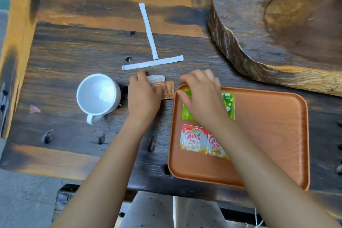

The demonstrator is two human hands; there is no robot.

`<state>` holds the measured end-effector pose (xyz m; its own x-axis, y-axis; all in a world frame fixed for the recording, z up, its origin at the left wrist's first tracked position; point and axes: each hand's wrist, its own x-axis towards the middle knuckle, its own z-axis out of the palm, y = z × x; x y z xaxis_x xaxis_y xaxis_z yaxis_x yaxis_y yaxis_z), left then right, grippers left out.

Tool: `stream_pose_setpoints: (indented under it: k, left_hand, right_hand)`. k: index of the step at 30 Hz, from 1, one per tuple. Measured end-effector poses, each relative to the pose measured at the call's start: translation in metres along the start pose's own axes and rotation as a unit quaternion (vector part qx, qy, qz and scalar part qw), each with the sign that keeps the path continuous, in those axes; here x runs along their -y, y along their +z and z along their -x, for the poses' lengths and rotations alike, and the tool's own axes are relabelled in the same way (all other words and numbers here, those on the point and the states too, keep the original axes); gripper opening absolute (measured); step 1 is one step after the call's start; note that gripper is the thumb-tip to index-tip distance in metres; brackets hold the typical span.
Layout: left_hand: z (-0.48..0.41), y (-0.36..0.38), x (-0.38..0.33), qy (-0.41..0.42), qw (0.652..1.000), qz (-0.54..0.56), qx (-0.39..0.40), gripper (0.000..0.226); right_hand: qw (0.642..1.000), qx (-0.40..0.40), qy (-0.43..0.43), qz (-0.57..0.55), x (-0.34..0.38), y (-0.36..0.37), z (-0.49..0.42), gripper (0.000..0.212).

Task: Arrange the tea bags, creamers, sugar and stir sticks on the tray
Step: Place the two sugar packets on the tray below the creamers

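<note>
An orange-brown tray [273,135] lies at the right on the dark wooden table. On its left part lie two green tea bags [229,105], partly under my right hand [201,96], whose fingers rest on them. Below them sit two red-and-white creamer packets [192,139]. Left of the tray, my left hand [144,96] presses on brown and white sugar packets [167,89] on the table. Two white paper-wrapped stir sticks [151,63] lie on the table beyond my hands, forming a T.
A white mug [98,96] stands left of my left hand, handle towards me. A thick slab of carved wood [277,24] fills the far right corner. A small pink scrap [34,109] lies at the left. The table's near edge runs just below the tray.
</note>
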<state>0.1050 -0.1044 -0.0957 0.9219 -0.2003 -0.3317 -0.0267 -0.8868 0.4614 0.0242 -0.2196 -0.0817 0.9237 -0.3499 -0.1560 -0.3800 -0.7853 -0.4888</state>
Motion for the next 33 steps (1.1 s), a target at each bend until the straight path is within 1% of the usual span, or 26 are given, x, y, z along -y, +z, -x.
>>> stream_pose_setpoints:
  k: [2, 4, 8, 10, 11, 12, 13, 15, 17, 19, 22, 25, 27, 28, 30, 33]
  left_hand:
    - [-0.006, 0.002, 0.0, -0.009, 1.0, 0.004, 0.011, 0.051]
    - [-0.009, 0.003, 0.001, -0.016, 1.0, 0.015, 0.016, 0.039]
    - [-0.006, -0.001, 0.006, 0.003, 0.999, 0.051, 0.014, 0.022]
    - [-0.003, -0.006, 0.009, 0.008, 0.995, 0.101, 0.013, 0.02]
    - [-0.002, -0.01, 0.01, 0.001, 0.989, 0.145, 0.016, 0.02]
    - [-0.001, -0.015, 0.011, -0.011, 0.978, 0.205, 0.025, 0.021]
    - [0.002, -0.021, 0.01, -0.024, 0.96, 0.277, 0.039, 0.019]
    - [0.007, -0.03, 0.01, -0.039, 0.909, 0.411, 0.067, 0.016]
    - [0.011, -0.036, 0.009, -0.043, 0.865, 0.492, 0.085, 0.017]
    - [0.016, -0.041, 0.007, -0.054, 0.829, 0.547, 0.104, 0.018]
    - [0.026, -0.043, 0.007, -0.088, 0.785, 0.595, 0.146, 0.017]
    - [0.035, -0.039, 0.008, -0.133, 0.745, 0.626, 0.188, 0.02]
    - [0.041, -0.035, 0.006, -0.164, 0.729, 0.638, 0.187, 0.02]
    - [0.043, -0.032, 0.006, -0.174, 0.727, 0.639, 0.18, 0.02]
    - [0.049, -0.027, 0.004, -0.182, 0.732, 0.636, 0.163, 0.02]
    - [0.056, -0.022, 0.004, -0.183, 0.742, 0.63, 0.138, 0.02]
  right_hand:
    - [0.999, 0.021, -0.023, 0.034, 0.009, 0.012, -0.016, 0.034]
    - [0.998, 0.032, -0.032, 0.047, 0.014, 0.022, -0.025, 0.034]
    - [0.998, 0.054, -0.025, 0.02, 0.017, 0.028, -0.032, 0.031]
    - [0.998, 0.061, -0.021, -0.013, 0.018, 0.025, -0.033, 0.027]
    - [0.997, 0.064, -0.017, -0.048, 0.018, 0.022, -0.034, 0.024]
    - [0.993, 0.069, -0.011, -0.098, 0.018, 0.017, -0.033, 0.02]
    - [0.985, 0.076, 0.001, -0.156, 0.019, 0.011, -0.033, 0.015]
    - [0.958, 0.083, 0.037, -0.272, 0.021, -0.002, -0.029, 0.01]
    - [0.932, 0.062, 0.068, -0.35, 0.021, -0.011, -0.023, 0.013]
    - [0.907, 0.043, 0.097, -0.408, 0.02, -0.017, -0.014, 0.014]
    - [0.856, 0.027, 0.147, -0.495, 0.011, -0.02, 0.002, 0.021]
    - [0.83, 0.012, 0.184, -0.527, 0.001, -0.02, 0.019, 0.018]
    - [0.825, 0.002, 0.197, -0.53, -0.007, -0.022, 0.032, 0.018]
    - [0.826, -0.001, 0.199, -0.527, -0.011, -0.022, 0.039, 0.019]
    - [0.835, -0.005, 0.2, -0.513, -0.019, -0.023, 0.053, 0.021]
    - [0.857, -0.001, 0.207, -0.471, -0.03, -0.018, 0.079, 0.021]
